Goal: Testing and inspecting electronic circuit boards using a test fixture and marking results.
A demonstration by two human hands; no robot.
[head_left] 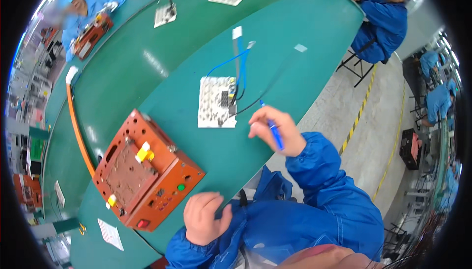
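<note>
A blue pen (276,136) sits in my right hand (280,130), which is closed around it above the green tabletop near its right edge. To the left of that hand lies a white circuit board (210,103) with blue, grey and black wires coming off it. My left hand (205,216) is by the table's near edge, loosely curled with the thumb apart, and nothing shows in it. Just left of it stands an orange-brown test fixture (164,190) with a red switch (142,224), a green button (181,187) and yellow clamps (145,153).
A curved green conveyor (142,62) runs alongside, carrying more white boards (165,15). An orange cable (78,126) stretches behind the fixture. A printed sheet (110,233) lies at lower left. Co-workers in blue sit at upper left (93,3) and upper right (386,18).
</note>
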